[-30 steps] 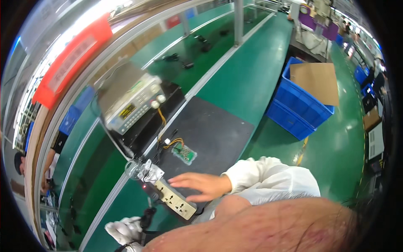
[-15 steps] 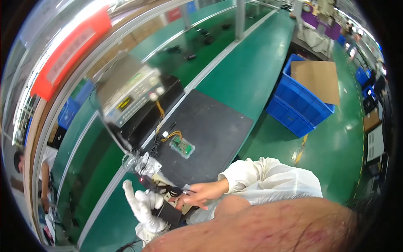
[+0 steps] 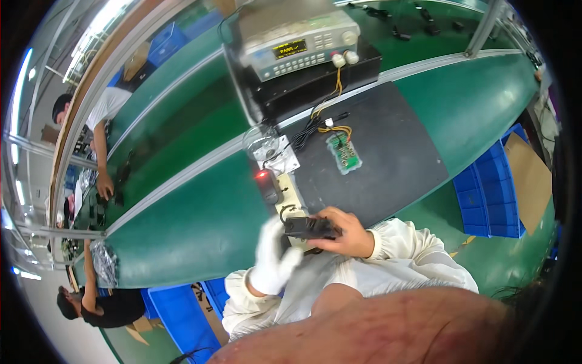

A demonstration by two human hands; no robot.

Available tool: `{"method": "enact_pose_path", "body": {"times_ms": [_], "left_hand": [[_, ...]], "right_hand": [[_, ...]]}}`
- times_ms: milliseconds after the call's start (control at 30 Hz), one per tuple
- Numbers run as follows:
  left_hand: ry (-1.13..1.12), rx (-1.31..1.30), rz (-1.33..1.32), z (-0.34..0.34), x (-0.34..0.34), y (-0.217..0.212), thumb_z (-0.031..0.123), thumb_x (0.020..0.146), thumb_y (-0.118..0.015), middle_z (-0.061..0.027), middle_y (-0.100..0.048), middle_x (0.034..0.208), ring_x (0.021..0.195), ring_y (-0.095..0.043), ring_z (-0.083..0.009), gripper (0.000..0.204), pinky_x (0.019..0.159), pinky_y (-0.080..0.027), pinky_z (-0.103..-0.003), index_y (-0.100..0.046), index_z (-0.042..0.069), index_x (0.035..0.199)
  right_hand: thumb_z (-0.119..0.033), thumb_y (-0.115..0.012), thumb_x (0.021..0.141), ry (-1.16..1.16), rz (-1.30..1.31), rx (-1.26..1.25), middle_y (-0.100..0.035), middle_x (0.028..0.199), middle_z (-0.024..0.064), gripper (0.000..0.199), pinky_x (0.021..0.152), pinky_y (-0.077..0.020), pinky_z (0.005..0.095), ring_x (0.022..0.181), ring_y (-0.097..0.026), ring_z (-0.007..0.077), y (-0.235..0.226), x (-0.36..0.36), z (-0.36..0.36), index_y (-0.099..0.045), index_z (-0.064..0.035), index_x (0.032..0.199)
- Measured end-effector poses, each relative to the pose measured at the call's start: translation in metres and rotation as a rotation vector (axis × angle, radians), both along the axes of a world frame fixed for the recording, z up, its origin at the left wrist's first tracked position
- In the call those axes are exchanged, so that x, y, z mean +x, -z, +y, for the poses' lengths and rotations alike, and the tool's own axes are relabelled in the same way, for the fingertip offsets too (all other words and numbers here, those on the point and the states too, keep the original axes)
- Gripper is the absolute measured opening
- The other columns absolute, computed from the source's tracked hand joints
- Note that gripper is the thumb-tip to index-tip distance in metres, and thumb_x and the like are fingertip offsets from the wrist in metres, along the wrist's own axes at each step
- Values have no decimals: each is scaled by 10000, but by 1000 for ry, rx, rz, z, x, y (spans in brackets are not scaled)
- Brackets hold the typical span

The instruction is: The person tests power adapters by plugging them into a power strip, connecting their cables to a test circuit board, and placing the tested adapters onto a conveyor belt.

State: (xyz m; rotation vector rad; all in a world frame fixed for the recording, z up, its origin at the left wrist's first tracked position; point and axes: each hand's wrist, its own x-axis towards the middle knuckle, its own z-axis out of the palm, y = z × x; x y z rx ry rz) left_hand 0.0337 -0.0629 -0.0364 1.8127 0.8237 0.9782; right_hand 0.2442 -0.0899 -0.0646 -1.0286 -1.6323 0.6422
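Observation:
My right hand (image 3: 347, 234), bare, is closed around a black power adapter (image 3: 298, 227) with its dark cable bundled against it. Just left of the adapter, my left hand (image 3: 274, 258) in a white glove is blurred by motion, thumb and fingers apart and nothing visible in it. Beneath and beyond the adapter lies a cream power strip (image 3: 290, 197). A second black adapter (image 3: 268, 185) with a glowing red light sits at it. On the black mat (image 3: 400, 145) rests a green circuit board (image 3: 344, 153) with yellow wires.
A grey bench instrument (image 3: 303, 45) with a lit display stands on a black box (image 3: 315, 85) behind the mat. Blue crates (image 3: 488, 191) stand at the right, and a blue bin (image 3: 185, 315) at lower left. Two people work at the left, one reaching an arm (image 3: 101, 161) over the bench.
The view has swung left, so the bench appears shifted right. My gloved left hand has come away from the adapter cluster by the strip; my right hand now grips the black adapter and its cable.

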Motion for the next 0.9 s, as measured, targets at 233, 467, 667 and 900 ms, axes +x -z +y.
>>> {"method": "enact_pose_path", "body": {"times_ms": [233,467,667,900], "left_hand": [[-276,-490,-333,-13,22,35,-83,713,-742,-96,-525,1256,1124,-559,-200,771,981,-481,-341,-371,22,1381],[-166,-477,-792,5,5,17,307,906,-686,-169,-582,1133,945,-607,-233,709,912,-487,-398,-330,48,1461],[-238,-400,-691,-2,12,31,252,983,-571,-159,-506,1294,986,-602,-244,503,932,-501,-391,-397,75,1422],[-348,-281,-349,0,18,29,176,988,-511,-140,-424,1419,1170,-511,-224,363,991,-444,-364,-477,29,1318]], "right_hand": [[-121,-721,794,-190,-192,-130,-565,1066,103,276,602,-543,371,750,-641,283,6,-14,2,-621,-75,1046],[-53,-654,919,-139,678,-797,-675,939,4,87,542,-371,201,667,-485,15,-14,40,19,-680,3,980],[-1,-705,830,177,-57,-204,-690,903,56,186,632,-507,257,708,-640,142,-4,67,27,-704,-18,1015],[1,-730,751,408,-354,-134,-672,917,73,244,676,-529,333,762,-653,254,0,78,28,-713,-72,984]]}}
